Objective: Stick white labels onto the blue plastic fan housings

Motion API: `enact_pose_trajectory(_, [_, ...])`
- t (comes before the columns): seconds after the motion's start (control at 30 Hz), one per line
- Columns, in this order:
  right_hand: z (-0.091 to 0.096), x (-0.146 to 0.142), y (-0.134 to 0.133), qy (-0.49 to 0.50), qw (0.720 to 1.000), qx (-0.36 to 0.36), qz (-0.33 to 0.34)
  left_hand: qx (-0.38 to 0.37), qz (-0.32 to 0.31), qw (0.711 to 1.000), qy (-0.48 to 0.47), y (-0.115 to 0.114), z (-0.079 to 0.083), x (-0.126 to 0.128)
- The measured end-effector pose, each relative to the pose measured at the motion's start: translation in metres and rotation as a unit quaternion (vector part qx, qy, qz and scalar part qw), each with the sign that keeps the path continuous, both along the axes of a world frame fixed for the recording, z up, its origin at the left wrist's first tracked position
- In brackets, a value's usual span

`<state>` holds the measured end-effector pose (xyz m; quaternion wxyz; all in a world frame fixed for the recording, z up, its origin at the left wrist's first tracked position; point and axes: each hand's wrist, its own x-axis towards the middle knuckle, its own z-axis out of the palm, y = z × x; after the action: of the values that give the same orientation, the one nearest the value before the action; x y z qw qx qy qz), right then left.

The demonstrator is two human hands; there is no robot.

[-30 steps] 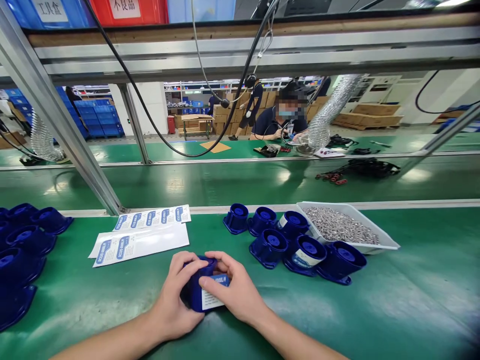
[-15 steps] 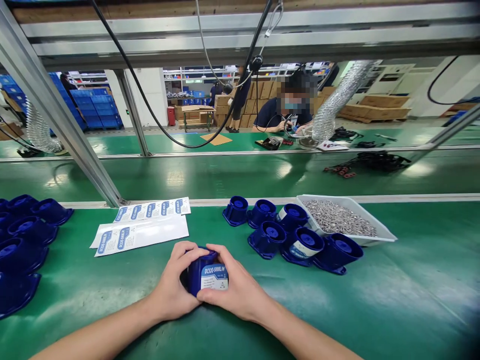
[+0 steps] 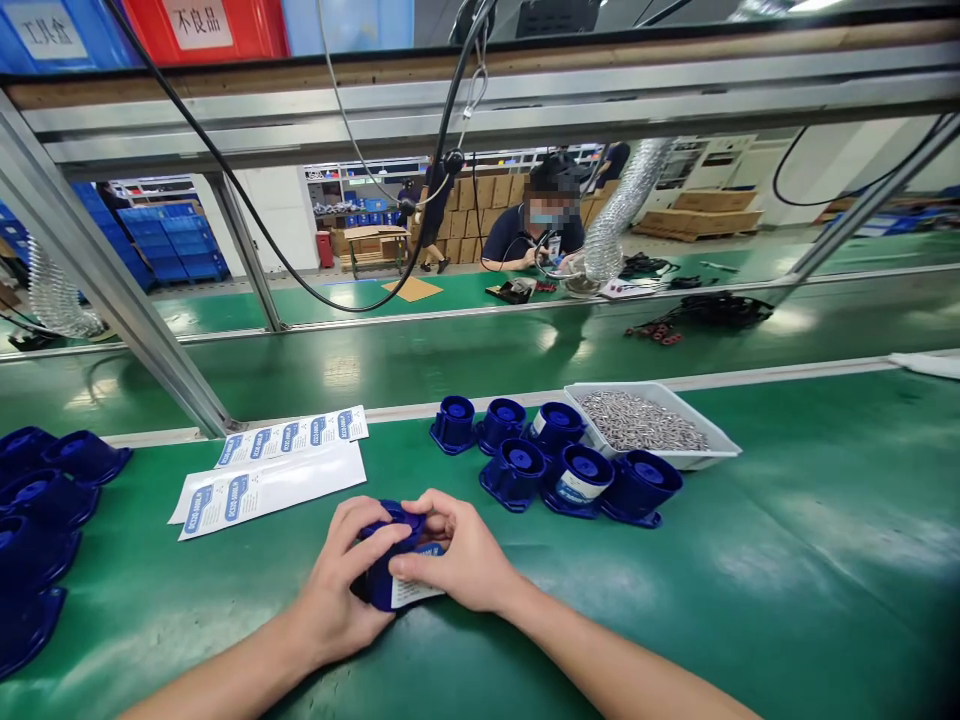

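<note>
Between my hands, on the green bench, is a dark blue plastic housing (image 3: pixel 380 586), tilted a little. A white and blue label (image 3: pixel 414 592) is on its side facing me, partly covered by fingers. My left hand (image 3: pixel 341 575) is wrapped round the housing's left side, fingers over the top rim. From the right, my right hand (image 3: pixel 469 560) grips it, thumb on the label and fingers curled behind the upper edge. Label sheets (image 3: pixel 289 483) printed in blue and white lie beyond my left hand. Similar blue housings (image 3: pixel 517 470), some labelled, stand ahead to the right.
A white tray (image 3: pixel 724 455) full of small metal parts stands behind the right-hand housings. More blue housings (image 3: pixel 37 545) are at the far left. A metal frame post (image 3: pixel 161 340) rises at the left, and a black cable (image 3: pixel 262 250) hangs across. A person (image 3: pixel 536 225) works opposite.
The view has tilted up and shifted right. My right thumb has risen to the label's upper left, its fingers have curled in more, and the housing has tipped.
</note>
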<state>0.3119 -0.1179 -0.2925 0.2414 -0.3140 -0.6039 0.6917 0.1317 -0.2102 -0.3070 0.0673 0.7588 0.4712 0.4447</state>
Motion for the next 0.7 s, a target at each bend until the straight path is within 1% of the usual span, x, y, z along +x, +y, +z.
enact_pose_trajectory(0.1, [-0.004, -0.003, 0.008, 0.028, 0.999, -0.047, 0.006, -0.020, 0.008, 1.000, 0.007, -0.001, -0.003, -0.004])
enact_pose_trajectory(0.17, [-0.008, -0.004, 0.012, 0.048, 0.996, -0.079, -0.005, -0.037, 0.020, 0.999, -0.010, 0.001, -0.006, -0.006])
enact_pose_trajectory(0.2, [-0.010, -0.005, 0.013, 0.060, 0.994, -0.089, -0.007, -0.050, 0.035, 0.997, -0.037, 0.002, -0.007, -0.006])
enact_pose_trajectory(0.27, [-0.014, -0.007, 0.011, 0.076, 0.993, -0.086, -0.009, -0.085, 0.077, 0.985, -0.130, 0.003, -0.010, -0.004])
enact_pose_trajectory(0.33, [-0.015, -0.008, 0.005, 0.075, 0.995, -0.061, 0.001, -0.124, 0.099, 0.962, -0.223, 0.003, -0.012, -0.001])
enact_pose_trajectory(0.4, [-0.015, -0.010, -0.001, 0.062, 0.997, -0.035, 0.007, -0.163, 0.070, 0.947, -0.267, 0.001, -0.013, 0.000])
enact_pose_trajectory(0.5, [-0.015, -0.009, -0.002, 0.038, 0.999, -0.008, -0.016, -0.207, 0.018, 0.941, -0.267, -0.004, -0.011, -0.006])
enact_pose_trajectory(0.57, [-0.017, -0.005, 0.004, 0.021, 0.999, 0.020, -0.022, -0.224, 0.012, 0.940, -0.258, -0.007, -0.008, -0.014])
enact_pose_trajectory(0.63, [-0.020, 0.000, 0.012, 0.013, 0.998, 0.056, 0.000, -0.234, 0.014, 0.945, -0.229, -0.008, -0.004, -0.025])
enact_pose_trajectory(0.7, [-0.021, 0.005, 0.018, 0.001, 0.994, 0.101, 0.036, -0.248, 0.007, 0.952, -0.182, -0.007, -0.003, -0.037])
